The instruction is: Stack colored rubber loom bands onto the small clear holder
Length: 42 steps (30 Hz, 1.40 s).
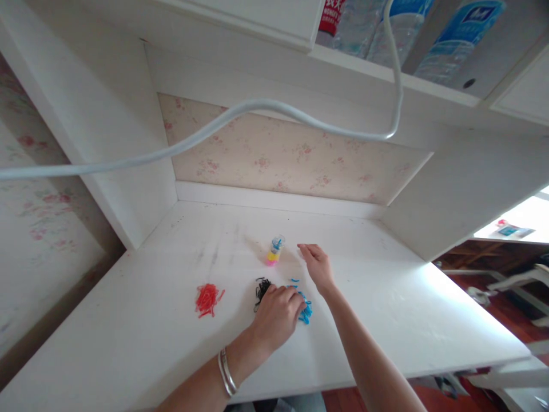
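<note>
My left hand (277, 313), with silver bangles at its wrist, reaches over the blue pile (306, 312) of small bands, its bent fingertips at the pile. What those fingers hold, if anything, is hidden. Just behind the same hand lies a black pile (261, 290), partly covered. My right hand (316, 264) is to the right of a small clear jar (275, 250) and does not touch it. Its fingers are pressed together; anything between them is too small to make out. Pink, yellow and blue layers show inside the upright jar. A red pile (207, 300) sits farther left.
The white desk (150, 332) has side panels and a back wall. A white cable (266, 105) hangs across the upper view. Plastic bottles (461, 43) stand on the shelf above. At the right are a chair-like white frame (523, 280) and a bright surface with small items.
</note>
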Motion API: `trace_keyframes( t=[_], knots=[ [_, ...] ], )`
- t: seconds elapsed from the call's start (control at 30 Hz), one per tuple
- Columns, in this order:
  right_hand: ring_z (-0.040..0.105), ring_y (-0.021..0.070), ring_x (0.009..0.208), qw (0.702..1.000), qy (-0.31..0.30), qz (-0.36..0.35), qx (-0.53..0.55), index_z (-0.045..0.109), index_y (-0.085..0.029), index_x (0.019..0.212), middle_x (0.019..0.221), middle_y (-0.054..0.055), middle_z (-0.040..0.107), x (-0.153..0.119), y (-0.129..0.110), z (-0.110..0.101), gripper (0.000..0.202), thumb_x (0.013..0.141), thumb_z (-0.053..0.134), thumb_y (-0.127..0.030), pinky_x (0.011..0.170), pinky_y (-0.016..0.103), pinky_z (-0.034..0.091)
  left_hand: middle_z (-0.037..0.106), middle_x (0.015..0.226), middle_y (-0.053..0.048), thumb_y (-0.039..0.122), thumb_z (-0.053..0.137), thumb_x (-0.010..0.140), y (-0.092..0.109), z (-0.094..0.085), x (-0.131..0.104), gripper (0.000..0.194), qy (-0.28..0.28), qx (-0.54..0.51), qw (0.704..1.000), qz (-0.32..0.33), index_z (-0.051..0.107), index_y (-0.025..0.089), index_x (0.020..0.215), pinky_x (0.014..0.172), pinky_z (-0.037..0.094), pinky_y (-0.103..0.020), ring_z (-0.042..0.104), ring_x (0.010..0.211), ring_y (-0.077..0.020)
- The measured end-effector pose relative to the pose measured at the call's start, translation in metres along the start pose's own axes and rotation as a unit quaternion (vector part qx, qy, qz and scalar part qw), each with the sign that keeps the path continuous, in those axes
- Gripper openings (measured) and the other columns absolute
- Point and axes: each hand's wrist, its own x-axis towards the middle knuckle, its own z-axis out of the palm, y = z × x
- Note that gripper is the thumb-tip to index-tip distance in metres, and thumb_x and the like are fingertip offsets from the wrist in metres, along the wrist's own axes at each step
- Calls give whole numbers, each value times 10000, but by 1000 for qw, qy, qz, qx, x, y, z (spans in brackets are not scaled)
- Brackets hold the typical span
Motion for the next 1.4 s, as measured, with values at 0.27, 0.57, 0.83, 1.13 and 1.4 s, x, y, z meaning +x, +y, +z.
trace_keyframes(
  t=[0.27, 0.57, 0.83, 1.13, 1.4],
  knots=[
    [536, 138, 699, 991, -131, -31, -20, 724, -195, 899, 880, 56, 608, -38, 47, -11, 203, 804, 569, -287, 617, 263, 423, 620, 843, -25, 238, 395, 950, -2, 3, 4, 214, 50, -19, 998, -26, 595, 211, 879, 755, 432, -321, 580, 794, -166],
    [531, 110, 719, 977, -189, -66, -73, 730, -210, 872, 918, 33, 570, -37, 51, -18, 325, 696, 489, -79, 642, 238, 424, 639, 942, -42, 285, 456, 922, -20, -17, 29, 189, 165, -168, 962, -141, 623, 200, 935, 695, 489, -239, 601, 770, -125],
    [540, 122, 745, 973, -191, -88, -99, 708, -218, 790, 915, 29, 564, -37, 50, -18, 176, 752, 549, -153, 690, 250, 441, 642, 958, -44, 322, 486, 894, -46, -51, 62, 202, 218, -136, 954, -155, 640, 197, 928, 702, 490, -243, 607, 876, -153],
    [547, 130, 799, 970, -193, -97, -113, 685, -222, 797, 917, 20, 573, -37, 48, -19, 129, 780, 563, -179, 735, 252, 431, 637, 947, -13, 268, 510, 866, -63, -63, 85, 169, 197, -21, 968, -153, 660, 203, 905, 684, 477, -250, 556, 639, -102],
    [544, 130, 798, 970, -192, -102, -110, 688, -225, 834, 922, 20, 573, -37, 49, -19, 153, 775, 560, -168, 725, 249, 432, 642, 949, -17, 269, 505, 863, -65, -60, 85, 194, 167, 0, 974, -154, 681, 207, 916, 672, 471, -244, 561, 635, -103]
  ],
)
